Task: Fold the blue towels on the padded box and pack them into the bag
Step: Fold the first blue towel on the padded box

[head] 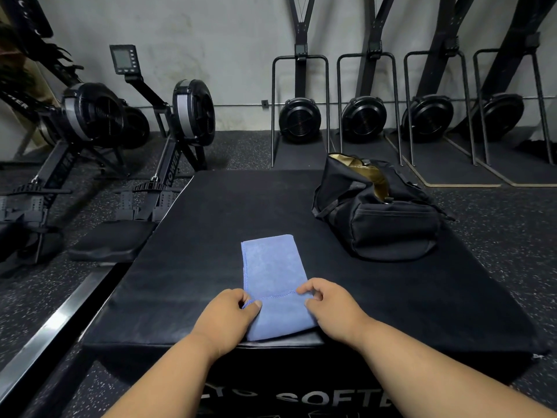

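One blue towel [272,273] lies folded into a long strip on the black padded box [187,251], near its front edge. A stitched hem runs across the strip between my hands. My left hand [230,315] pinches the towel's left side at that hem. At the right side of the same hem, my right hand [327,303] pinches the cloth. The black bag [382,218] sits on the box to the back right, its top open and showing a tan lining.
Rowing machines [99,122] stand on the speckled floor to the left, one rail close beside the box. Upright machines with black fan wheels [300,119] line the back wall. Bare box surface lies left of the towel and between towel and bag.
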`<state>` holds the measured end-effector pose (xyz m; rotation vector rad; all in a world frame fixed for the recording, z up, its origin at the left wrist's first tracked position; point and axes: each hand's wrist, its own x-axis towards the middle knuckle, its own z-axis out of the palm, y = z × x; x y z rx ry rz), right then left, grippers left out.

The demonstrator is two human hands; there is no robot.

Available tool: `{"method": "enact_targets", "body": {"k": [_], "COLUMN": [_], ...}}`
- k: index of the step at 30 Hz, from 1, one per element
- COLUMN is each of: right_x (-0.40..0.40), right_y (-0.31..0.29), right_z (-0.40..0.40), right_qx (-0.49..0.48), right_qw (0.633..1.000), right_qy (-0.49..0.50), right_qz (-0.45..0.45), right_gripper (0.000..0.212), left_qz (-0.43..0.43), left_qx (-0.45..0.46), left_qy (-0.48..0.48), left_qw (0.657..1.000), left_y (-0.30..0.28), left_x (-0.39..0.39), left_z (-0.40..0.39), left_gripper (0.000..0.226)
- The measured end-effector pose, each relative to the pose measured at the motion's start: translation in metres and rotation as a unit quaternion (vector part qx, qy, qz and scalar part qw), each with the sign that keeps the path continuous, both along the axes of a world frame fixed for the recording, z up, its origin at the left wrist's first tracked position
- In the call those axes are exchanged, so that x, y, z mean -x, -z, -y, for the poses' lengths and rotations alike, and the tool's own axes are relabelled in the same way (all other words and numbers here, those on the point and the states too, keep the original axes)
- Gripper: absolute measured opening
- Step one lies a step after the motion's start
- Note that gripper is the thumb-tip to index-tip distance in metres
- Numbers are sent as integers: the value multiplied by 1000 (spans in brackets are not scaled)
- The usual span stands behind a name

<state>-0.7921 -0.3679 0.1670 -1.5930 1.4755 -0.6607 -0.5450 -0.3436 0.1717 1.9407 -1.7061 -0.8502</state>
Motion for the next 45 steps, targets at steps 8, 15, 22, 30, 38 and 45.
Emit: {"method": "enact_targets", "body": {"k": [8,15,22,30,38,45], "right_x": [3,8,21,23,23,6], "right_y": [-5,-2,-6,-1,-15,-7], "right_z": [-7,-19,-23,-18,-11,11], "right_qx": [-10,0,145,162,84,2], "right_qw": [999,999,942,922,983,1000], "right_qy": [-21,-15,-168,-216,-123,-12], "right_qz": [-41,-52,-252,-277,-111,2], "right_gripper": [21,20,57,70,11,15], "left_qz": [-50,-4,168,203,-63,-175], "left_qx": [-17,-14,120,86,24,-15], "left_qy": [-10,8,205,245,130,-1], "left_qw": [999,1000,957,944,989,985], "left_y": [2,0,0,16,2,7], "left_x": [2,3,-8,-18,-22,-17], "left_z": [-5,-7,-23,-24,-22,-10], "left_gripper": [29,7,56,84,10,17]}}
